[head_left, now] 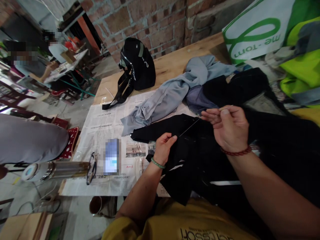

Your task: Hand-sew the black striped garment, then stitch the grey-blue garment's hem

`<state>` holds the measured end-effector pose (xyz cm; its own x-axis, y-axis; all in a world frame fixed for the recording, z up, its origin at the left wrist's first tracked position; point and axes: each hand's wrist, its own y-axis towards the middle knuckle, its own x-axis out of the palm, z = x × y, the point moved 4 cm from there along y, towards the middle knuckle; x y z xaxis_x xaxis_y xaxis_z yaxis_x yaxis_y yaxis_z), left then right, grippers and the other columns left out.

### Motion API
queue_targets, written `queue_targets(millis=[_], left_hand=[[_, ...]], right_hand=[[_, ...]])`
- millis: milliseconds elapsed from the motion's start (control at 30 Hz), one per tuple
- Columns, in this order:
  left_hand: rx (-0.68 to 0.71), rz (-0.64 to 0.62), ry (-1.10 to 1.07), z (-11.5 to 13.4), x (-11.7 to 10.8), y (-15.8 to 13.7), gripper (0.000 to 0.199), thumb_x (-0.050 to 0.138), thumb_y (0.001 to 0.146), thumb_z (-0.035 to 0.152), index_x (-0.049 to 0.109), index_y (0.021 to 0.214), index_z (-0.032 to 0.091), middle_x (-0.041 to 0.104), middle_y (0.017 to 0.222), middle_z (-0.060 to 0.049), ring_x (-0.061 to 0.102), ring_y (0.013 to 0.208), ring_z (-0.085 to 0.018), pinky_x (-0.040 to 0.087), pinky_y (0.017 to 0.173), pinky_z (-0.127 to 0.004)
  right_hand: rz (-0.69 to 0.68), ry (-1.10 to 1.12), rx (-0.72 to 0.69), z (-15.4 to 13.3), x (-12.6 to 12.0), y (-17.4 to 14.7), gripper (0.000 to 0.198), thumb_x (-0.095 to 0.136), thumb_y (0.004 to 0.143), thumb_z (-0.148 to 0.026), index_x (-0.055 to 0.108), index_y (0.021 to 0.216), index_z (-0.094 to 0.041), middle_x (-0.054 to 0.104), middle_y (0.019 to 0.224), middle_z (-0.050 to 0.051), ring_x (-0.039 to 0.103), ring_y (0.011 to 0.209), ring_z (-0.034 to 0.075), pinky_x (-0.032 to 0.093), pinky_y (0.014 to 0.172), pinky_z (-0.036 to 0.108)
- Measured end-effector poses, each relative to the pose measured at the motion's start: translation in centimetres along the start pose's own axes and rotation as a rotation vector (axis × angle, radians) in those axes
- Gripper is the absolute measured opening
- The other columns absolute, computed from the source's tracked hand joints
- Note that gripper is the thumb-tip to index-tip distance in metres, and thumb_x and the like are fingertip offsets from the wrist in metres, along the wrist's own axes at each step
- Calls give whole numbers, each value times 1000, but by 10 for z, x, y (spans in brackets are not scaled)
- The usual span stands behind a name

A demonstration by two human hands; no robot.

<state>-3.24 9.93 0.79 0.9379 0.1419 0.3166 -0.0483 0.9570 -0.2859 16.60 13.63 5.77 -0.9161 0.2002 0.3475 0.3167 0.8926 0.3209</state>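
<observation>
My left hand (164,146), with a green bead bracelet, pinches one end of a thin pale thread (190,127) between thumb and forefinger. The thread slants up toward the fingertips of my right hand (231,128), which wears a red braided band. That hand is raised, thumb and forefinger pressed together on a thin, needle-like thing too small to make out well. Beneath both hands black cloth (200,150) lies spread over the table and my lap. A crumpled light grey garment (165,98) lies just beyond it.
Newspaper (100,126) covers part of the wooden table. On it are a phone (111,156), eyeglasses (91,168) and a steel flask (60,170) lying at the left edge. A black bag (140,65) stands farther back. A green-white bag (257,33) and hi-vis clothing (302,63) fill the right. People sit at far left.
</observation>
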Motion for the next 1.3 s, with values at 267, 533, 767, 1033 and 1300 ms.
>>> queue_targets(millis=[267, 533, 767, 1033, 1300], left_hand=[[-4, 11, -3, 3, 0, -1, 28, 79, 55, 32, 61, 68, 15, 52, 57, 6, 43, 54, -4, 35, 55, -17], [35, 46, -14, 3, -3, 0, 22, 78, 55, 28, 66, 68, 16, 55, 62, 5, 46, 59, -6, 38, 60, -19], [132, 117, 29, 9, -10, 1, 17, 77, 55, 23, 70, 69, 17, 58, 65, 3, 50, 64, -8, 40, 65, -20], [217, 101, 188, 11, -15, -1, 17, 73, 62, 26, 70, 76, 17, 60, 65, 3, 49, 60, -6, 39, 59, -19], [481, 11, 521, 24, -9, -7, 9, 66, 73, 22, 70, 79, 18, 63, 76, -1, 57, 72, -10, 44, 63, -20]], right_hand=[[113, -458, -346, -19, -13, -5, 14, 45, 89, -26, 56, 98, -29, 65, 102, 5, 61, 98, 25, 46, 91, 49], [-99, -308, -36, -8, 1, -12, 12, 52, 86, -31, 59, 91, -23, 62, 68, -1, 58, 50, 12, 48, 49, 28], [-704, -355, 305, 5, 41, -49, 20, 47, 87, -37, 57, 86, -19, 47, 45, -7, 40, 35, 5, 31, 36, 18], [-824, -597, 343, 18, 47, -57, 21, 45, 84, -32, 59, 79, -18, 47, 50, -5, 42, 46, 7, 32, 46, 20], [-834, -628, 390, 20, 47, -58, 22, 42, 85, -33, 55, 75, -18, 45, 50, -5, 40, 46, 8, 31, 47, 21]])
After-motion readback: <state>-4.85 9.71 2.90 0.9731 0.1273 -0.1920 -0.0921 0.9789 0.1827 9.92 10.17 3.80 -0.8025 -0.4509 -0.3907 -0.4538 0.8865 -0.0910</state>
